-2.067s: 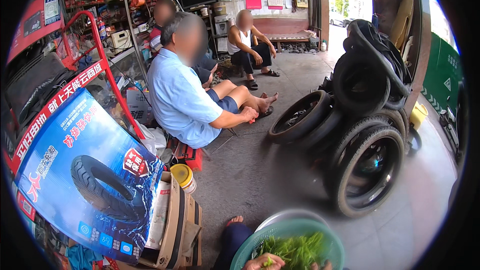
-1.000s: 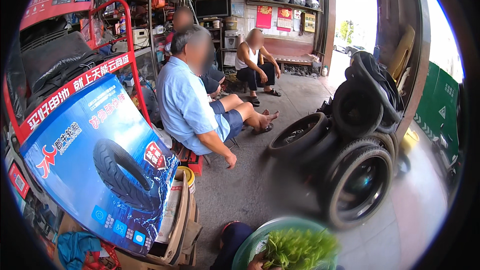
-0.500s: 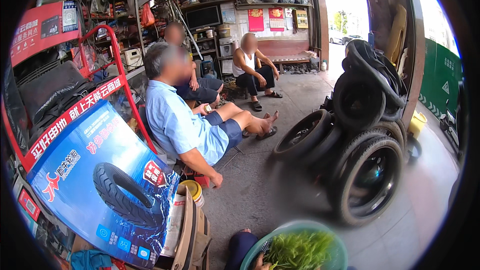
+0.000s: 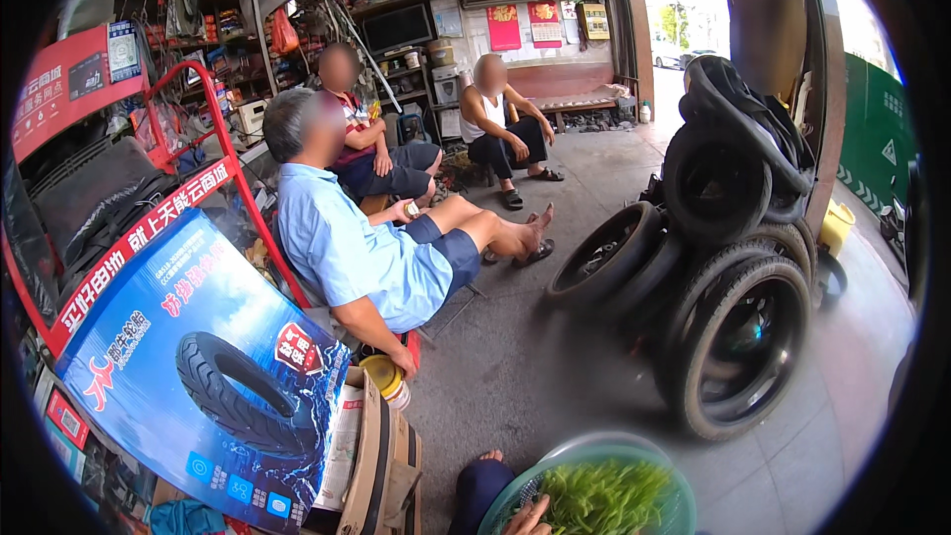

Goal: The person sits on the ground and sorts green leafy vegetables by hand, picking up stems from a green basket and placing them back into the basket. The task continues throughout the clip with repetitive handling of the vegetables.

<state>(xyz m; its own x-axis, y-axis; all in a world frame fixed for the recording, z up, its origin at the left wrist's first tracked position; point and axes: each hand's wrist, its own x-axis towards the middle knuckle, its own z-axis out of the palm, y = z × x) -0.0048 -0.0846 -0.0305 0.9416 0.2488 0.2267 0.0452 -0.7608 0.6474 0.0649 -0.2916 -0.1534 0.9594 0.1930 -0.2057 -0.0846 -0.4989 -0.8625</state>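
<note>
At the lower edge, a round green plastic basin (image 4: pixel 682 481) holds a heap of leafy green vegetables (image 4: pixel 606 497) and a basket-like mesh wall on its left side. My left hand (image 4: pixel 529 517) is at the left edge of the greens, inside the basin. Its fingers are bent and pressed together; the frame cuts off the rest, and what they hold cannot be made out. My right hand is not in view. Dark trouser cloth over a knee (image 4: pixel 479 495) shows left of the basin, with bare toes just beyond.
Tyres and inner tubes (image 4: pixel 738 337) are stacked on the right. Left stand a blue tyre poster board (image 4: pixel 218 367), a cardboard box (image 4: pixel 391 466) and a yellow-lidded bucket (image 4: pixel 384 376). A seated person in a light blue shirt (image 4: pixel 337 238) is nearby; two more people sit farther back.
The view has shifted slightly. My left hand shows more and sits a little farther up and right against the greens. The blue-shirted person's lowered hand has moved back toward the bucket.
</note>
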